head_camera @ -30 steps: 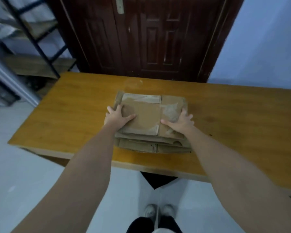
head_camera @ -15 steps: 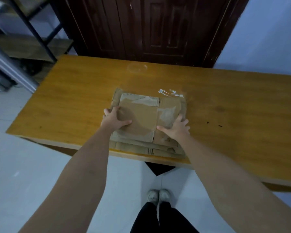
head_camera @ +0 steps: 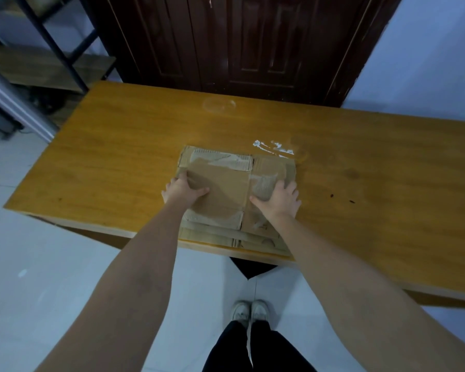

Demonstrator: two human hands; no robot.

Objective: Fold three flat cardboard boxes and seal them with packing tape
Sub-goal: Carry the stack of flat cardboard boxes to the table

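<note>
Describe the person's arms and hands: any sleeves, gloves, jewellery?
Both forearms are bare all the way to the frame edge, with no sleeves in view. The left hand and right hand wear no gloves, and no rings, watch or wristband show. Nails look short and unpainted, though the picture is soft.

Legible text: none is found anywhere in the view.
Stack of flat cardboard boxes (head_camera: 220, 189): no print, label or brand is seen; only torn patches of pale tape residue are shown on the top sheet.
Table (head_camera: 118, 162): no marking is carried; a crumpled strip of clear tape (head_camera: 274, 149) lies unprinted just beyond the stack.
Door (head_camera: 239, 41): no sign or number is displayed on its dark panels.
Shoes (head_camera: 250, 312): no logo can be made out.
</note>
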